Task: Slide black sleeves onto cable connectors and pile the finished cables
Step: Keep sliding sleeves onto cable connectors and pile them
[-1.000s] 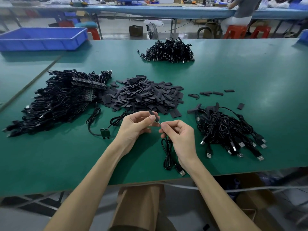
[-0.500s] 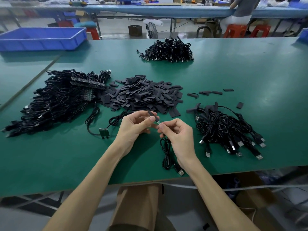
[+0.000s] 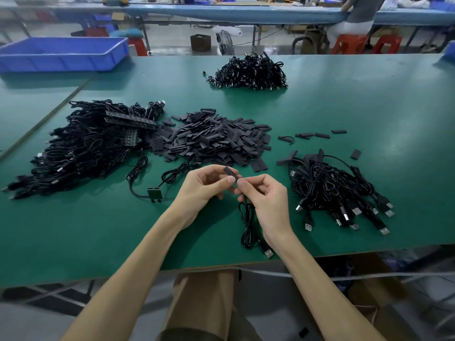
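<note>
I see the left hand pinching a black sleeve between thumb and forefinger, its far end poking out past the fingertips. The right hand pinches the cable right beside the sleeve. The cable's coil lies on the green table under that hand.

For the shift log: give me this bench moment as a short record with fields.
left hand: pinches a black sleeve
right hand: pinches the cable right at the sleeve
cable: loops down onto the green table, USB plug near its front edge
sleeve pile: beyond the hands, centre
cable heaps: left heap, right heap, far heap
</note>
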Available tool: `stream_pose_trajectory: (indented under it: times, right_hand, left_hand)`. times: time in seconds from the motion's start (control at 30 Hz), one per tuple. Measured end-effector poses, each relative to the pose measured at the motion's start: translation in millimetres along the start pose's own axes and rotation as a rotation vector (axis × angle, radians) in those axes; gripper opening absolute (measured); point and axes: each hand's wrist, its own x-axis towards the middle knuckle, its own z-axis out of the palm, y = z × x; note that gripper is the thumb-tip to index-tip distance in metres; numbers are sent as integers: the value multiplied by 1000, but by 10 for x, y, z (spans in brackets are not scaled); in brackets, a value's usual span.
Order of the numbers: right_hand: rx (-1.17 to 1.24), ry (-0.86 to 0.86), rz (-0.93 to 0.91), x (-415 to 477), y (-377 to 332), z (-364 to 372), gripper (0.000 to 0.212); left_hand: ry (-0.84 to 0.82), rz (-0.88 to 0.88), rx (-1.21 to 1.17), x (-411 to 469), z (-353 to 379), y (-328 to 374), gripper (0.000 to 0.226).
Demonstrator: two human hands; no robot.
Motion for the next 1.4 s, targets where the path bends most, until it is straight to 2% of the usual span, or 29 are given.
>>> stream_pose_trajectory:
  times: [0.17,0.37,0.63,0.8,1.0,1.17,1.27,1.4]
  right_hand:
    - [-18,-22,19,-5,-4,1,15]
    - [-137,-58,21,10,20,5,21]
    - [-151,-22,-15,-20,4,-16,11]
    - [-175,-23,-4,-28,-6,-7,12]
    - [-223,6,6,-40,-26,7,18]
    - [-342,-74,-20,-50,-56,48,26]
    - [-417,-78,-23,-57,-54,63,21]
    - [-470,-44,-41,-63,-48,48,14]
  left_hand:
    - [53,-2,2,8,6,-22,20]
    - [115,-86,-115,28,-28,-35,28]
    - [72,-109,-34,74,-53,-71,31]
    - [39,-116,15,84,-84,-85,42]
    - [29,-112,53,64,-64,-71,31]
    - [137,-131,-19,73,-33,-71,29]
    - [169,-142,-33,74,-34,-68,23]
    - [136,-134,14,77,-46,-80,28]
